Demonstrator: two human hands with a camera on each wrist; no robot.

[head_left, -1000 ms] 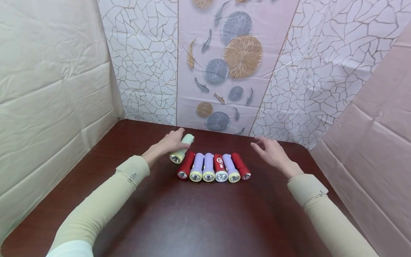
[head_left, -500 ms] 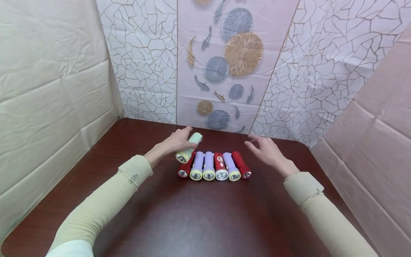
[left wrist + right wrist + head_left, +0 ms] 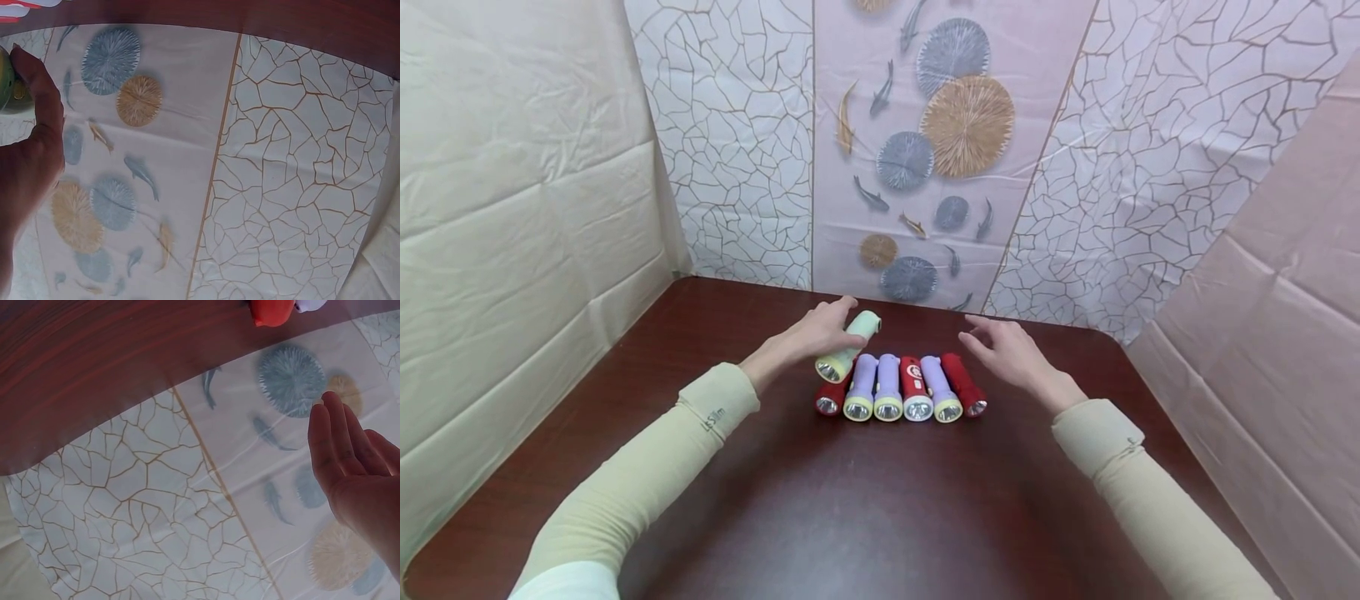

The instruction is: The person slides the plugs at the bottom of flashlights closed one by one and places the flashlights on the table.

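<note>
My left hand grips a pale green flashlight with a yellow rim, its lens tilted down toward me. It hangs over the left end of a row of flashlights and partly hides the leftmost red flashlight. Beside that one lie two lilac flashlights, a red flashlight with a white head, another lilac one, and a red flashlight at the right end. To the right of the row, my right hand is raised with relaxed fingers and holds nothing. In the left wrist view only part of the green flashlight shows.
The dark reddish-brown table extends in front of and around the row. A patterned cloth backdrop rises behind its far edge. Pale cloth walls stand along both sides.
My left hand has carried the green flashlight rightward, from beside the row to over its left end. My right hand has moved left, closer to the row. The row has stayed put.
</note>
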